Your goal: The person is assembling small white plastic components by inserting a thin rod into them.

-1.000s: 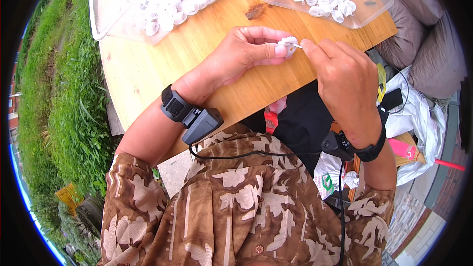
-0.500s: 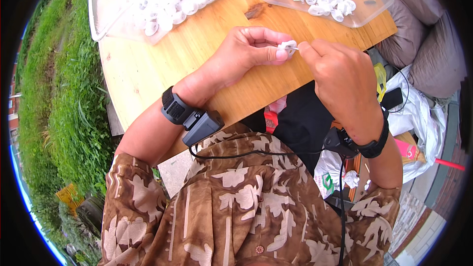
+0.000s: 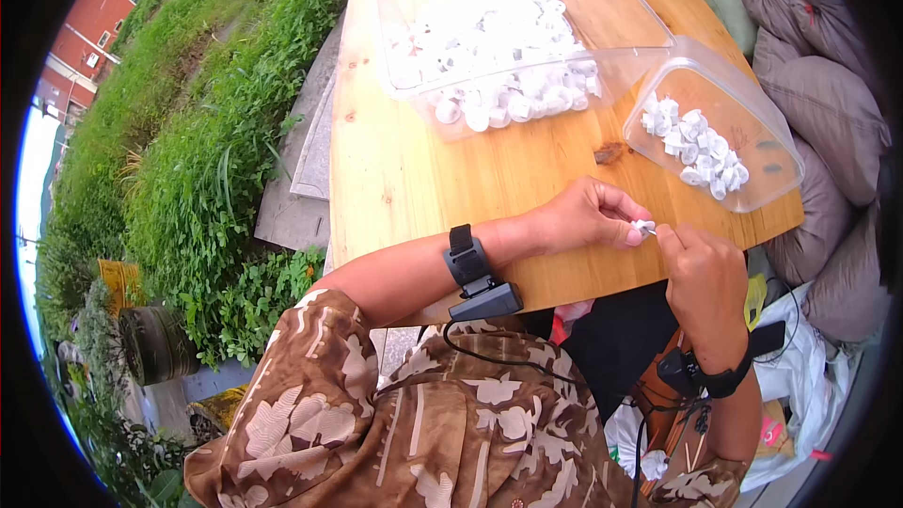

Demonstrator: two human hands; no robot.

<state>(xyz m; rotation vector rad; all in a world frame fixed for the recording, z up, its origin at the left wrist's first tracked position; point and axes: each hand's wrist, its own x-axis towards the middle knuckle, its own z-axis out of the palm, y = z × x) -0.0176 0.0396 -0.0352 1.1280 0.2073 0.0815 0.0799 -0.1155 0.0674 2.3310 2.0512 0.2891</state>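
Note:
Over the near right part of the wooden table (image 3: 451,179), my left hand (image 3: 593,216) pinches a small white plastic part (image 3: 643,226) between thumb and fingertips. My right hand (image 3: 704,287) is closed close beside it, gripping a thin metal tool (image 3: 653,232) whose tip meets the white part. Most of the tool is hidden inside the fist, so its kind does not show. Beyond my hands, a large clear plastic bin (image 3: 404,89) holds a heap of similar white parts (image 3: 508,56). To its right, a smaller clear tray (image 3: 635,132) contains a smaller pile of them.
Stuffed grey-brown sacks (image 3: 818,108) crowd the table's right edge. A white plastic bag (image 3: 800,357) and a dark phone-like object (image 3: 768,339) lie below on the right. Black cables run from my wrist devices (image 3: 484,301). Grass and stone slabs (image 3: 296,179) lie to the left.
The view has swung, so the table, containers and hands appear lower and further right. Both hands keep their hold: the left on the white part, the right on the thin tool.

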